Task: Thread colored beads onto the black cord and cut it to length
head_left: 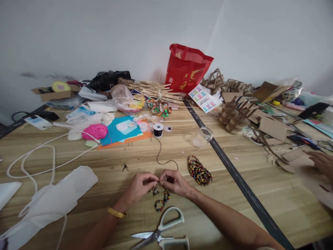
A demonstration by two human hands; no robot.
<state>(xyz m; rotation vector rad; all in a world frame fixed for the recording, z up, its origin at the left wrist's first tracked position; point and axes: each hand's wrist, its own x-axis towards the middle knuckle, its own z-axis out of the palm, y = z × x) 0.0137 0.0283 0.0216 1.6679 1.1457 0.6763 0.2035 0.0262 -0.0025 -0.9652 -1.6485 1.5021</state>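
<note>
Presently | left hand [142, 186], right hand [173, 182]: fingertips pinched narrow, nearly meeting; anything held too small to identify | beaded strand [163, 201]: just nearside | room bounded: scissors [156, 235] nearside, bead coil [199, 171] right, spool [158, 131] beyond

Scissors [156, 235]: pale handles and metal blades, lying flat and parted, tips to the left, loops to the right.
Short strand [166, 197]: small round beads in red, yellow, green and dark tones, its near end curled into a ring just beyond the scissors' upper loop.
Bead cluster [155, 192]: a few mostly dark beads beyond the scissors' pivot; whether threaded, cannot tell.
Long bead string [199, 172]: many-coloured, heaped in an oblong coil beyond the scissors and to their right.
Spool [158, 130]: white-flanged, wound black, upright, well beyond the scissors.
Black cord [157, 155]: thin, unwound from the spool, bending loosely toward the scissors.
</note>
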